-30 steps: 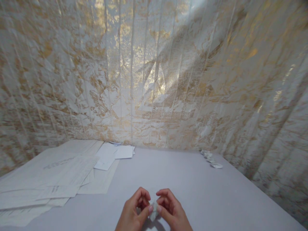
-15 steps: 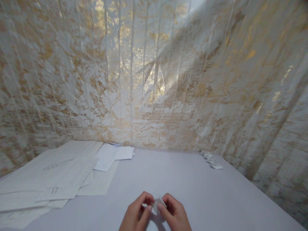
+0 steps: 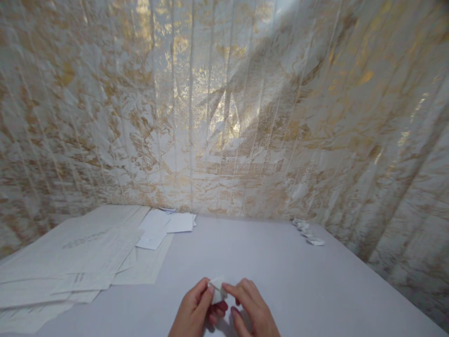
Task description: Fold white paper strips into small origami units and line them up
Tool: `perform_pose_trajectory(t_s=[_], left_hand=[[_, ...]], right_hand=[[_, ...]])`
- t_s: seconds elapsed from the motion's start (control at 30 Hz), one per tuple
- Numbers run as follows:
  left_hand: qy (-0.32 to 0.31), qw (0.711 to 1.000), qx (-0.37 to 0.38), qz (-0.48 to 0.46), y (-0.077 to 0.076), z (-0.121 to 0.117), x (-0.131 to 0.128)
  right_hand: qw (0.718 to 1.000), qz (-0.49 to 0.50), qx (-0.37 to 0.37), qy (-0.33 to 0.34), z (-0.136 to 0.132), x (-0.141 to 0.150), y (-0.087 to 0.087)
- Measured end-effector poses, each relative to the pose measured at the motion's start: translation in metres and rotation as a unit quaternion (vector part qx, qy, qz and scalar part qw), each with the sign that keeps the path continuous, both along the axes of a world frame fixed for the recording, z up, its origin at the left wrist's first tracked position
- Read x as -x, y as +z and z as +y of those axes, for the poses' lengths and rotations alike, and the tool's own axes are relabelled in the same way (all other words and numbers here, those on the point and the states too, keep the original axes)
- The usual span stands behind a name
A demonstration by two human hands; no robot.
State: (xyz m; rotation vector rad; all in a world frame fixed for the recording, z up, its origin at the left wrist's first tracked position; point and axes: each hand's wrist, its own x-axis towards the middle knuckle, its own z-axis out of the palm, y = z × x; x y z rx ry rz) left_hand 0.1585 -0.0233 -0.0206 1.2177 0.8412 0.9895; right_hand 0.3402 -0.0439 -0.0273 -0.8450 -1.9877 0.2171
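Near the front of the table, my left hand pinches a small folded piece of paper between thumb and fingers, with its other fingers curled beneath. The paper is whitish and stands up at an angle, a flap folded across its top. From the right side, my right hand reaches its index fingertip to the paper's upper right edge. The right thumb hangs lower, apart from the index finger and off the paper. A bit of white shows on the table under the hands, mostly hidden.
Large printed sheets lie overlapping on the left of the pale table. Small white paper pieces rest at their far end. Several small folded papers form a row at the back right. A patterned curtain hangs behind the table.
The folded paper has shifted slightly left and turned, now held by my left hand. My right hand has loosened its pinch; only its index finger touches the paper.
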Motion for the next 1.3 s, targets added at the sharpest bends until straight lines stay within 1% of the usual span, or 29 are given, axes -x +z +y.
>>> perform_pose_trajectory(t_s=[0.03, 0.1, 0.17, 0.23, 0.37, 0.5, 0.63, 0.7, 0.8, 0.87, 0.9, 1.03, 1.2, 1.3], left_hand=[[-0.023, 1.0, 0.02, -0.005, -0.002, 0.002, -0.001], [-0.073, 0.996, 0.046, 0.0, -0.006, 0.004, -0.002], [-0.098, 0.994, 0.053, 0.009, -0.009, 0.007, -0.002], [-0.106, 0.993, 0.051, 0.012, -0.01, 0.009, 0.0], [-0.117, 0.992, 0.046, 0.006, -0.008, 0.015, 0.005], [-0.134, 0.989, 0.062, -0.005, -0.012, 0.016, 0.005], [-0.149, 0.986, 0.074, -0.016, -0.017, 0.014, 0.004], [-0.158, 0.984, 0.075, -0.018, -0.016, 0.013, 0.005], [-0.163, 0.984, 0.072, -0.019, -0.012, 0.012, 0.007], [-0.163, 0.984, 0.068, -0.019, -0.01, 0.012, 0.008], [-0.163, 0.984, 0.066, -0.018, -0.009, 0.012, 0.008], [-0.166, 0.984, 0.067, -0.011, -0.011, 0.012, 0.007], [-0.167, 0.984, 0.065, -0.003, -0.01, 0.01, 0.006], [-0.174, 0.983, 0.062, -0.002, -0.006, 0.008, 0.006]], right_hand=[[0.999, 0.023, 0.023, -0.001, -0.001, -0.004, 0.007], [0.996, 0.054, 0.069, 0.033, -0.001, -0.01, 0.016], [0.988, 0.061, 0.114, 0.08, 0.0, -0.012, 0.018], [0.981, 0.063, 0.149, 0.103, 0.002, -0.011, 0.015], [0.977, 0.081, 0.176, 0.093, 0.005, -0.009, 0.007], [0.975, 0.085, 0.188, 0.089, 0.006, -0.01, 0.006], [0.964, 0.109, 0.23, 0.077, 0.007, -0.009, 0.005], [0.953, 0.135, 0.264, 0.07, 0.007, -0.007, 0.002], [0.92, 0.188, 0.335, 0.071, 0.006, -0.003, -0.003], [0.902, 0.213, 0.369, 0.072, 0.005, -0.001, -0.005], [0.898, 0.218, 0.377, 0.07, 0.004, 0.0, -0.005], [0.894, 0.206, 0.389, 0.083, 0.003, 0.0, -0.003], [0.919, 0.177, 0.347, 0.068, 0.002, 0.0, 0.001], [0.911, 0.211, 0.345, 0.085, 0.001, 0.001, -0.001]])
